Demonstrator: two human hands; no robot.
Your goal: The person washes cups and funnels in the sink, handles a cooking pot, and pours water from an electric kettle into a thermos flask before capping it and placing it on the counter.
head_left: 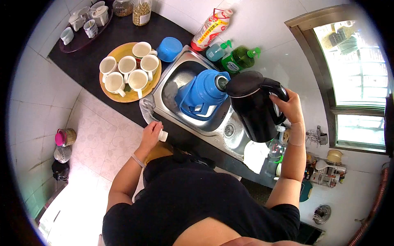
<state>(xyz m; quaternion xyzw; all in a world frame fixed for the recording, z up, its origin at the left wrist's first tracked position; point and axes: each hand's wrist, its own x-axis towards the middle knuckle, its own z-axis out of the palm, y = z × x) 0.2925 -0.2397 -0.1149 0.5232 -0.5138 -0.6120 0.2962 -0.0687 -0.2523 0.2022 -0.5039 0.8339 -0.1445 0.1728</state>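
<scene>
My right hand is wrapped round the handle of a black kettle, which is tilted with its spout at the mouth of a blue thermos flask. The flask stands in the steel sink, its mouth uncovered. Closed round a small white stopper, my left hand is at the counter's front edge. A grey cloth lies over that edge, just beyond this hand.
A yellow tray with several white mugs and a blue plastic lid are left of the sink. Behind it stand a green soap bottle, a blue one and a red-white jug.
</scene>
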